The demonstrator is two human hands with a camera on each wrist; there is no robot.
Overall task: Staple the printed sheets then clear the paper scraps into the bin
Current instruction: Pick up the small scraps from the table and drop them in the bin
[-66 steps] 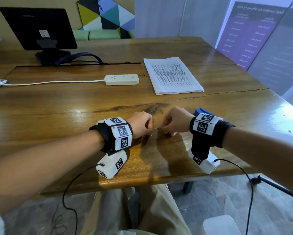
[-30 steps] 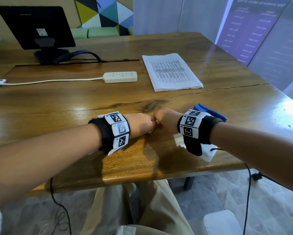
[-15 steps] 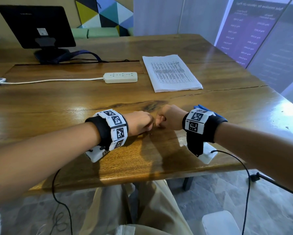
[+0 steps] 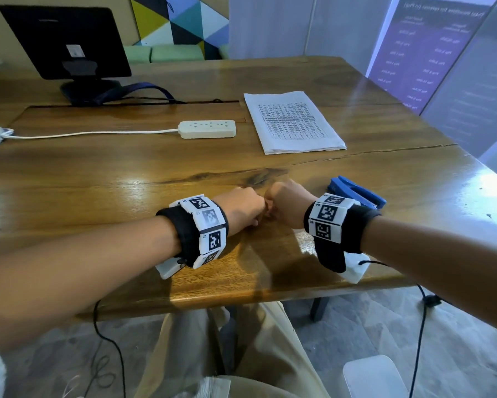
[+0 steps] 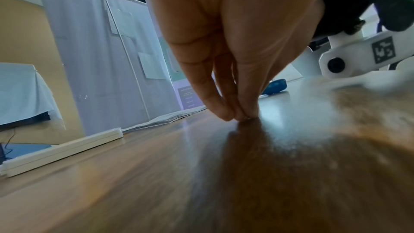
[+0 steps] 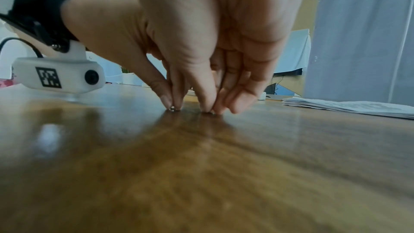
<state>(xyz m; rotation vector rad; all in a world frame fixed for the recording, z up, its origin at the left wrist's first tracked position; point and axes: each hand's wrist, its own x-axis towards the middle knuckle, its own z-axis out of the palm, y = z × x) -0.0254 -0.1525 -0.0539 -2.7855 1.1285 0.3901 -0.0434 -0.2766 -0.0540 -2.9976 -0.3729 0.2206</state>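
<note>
Meanwhile the left hand (image 4: 243, 209) and right hand (image 4: 287, 203) had drawn together on the counter (image 4: 126, 182), fingertips (image 6: 170, 103) pinching tiny shiny bits, likely staples. The printed sheets (image 4: 293, 122) lay beyond, stapler (image 4: 356, 191) beside; scrap-clearing seemingly underway.
</note>
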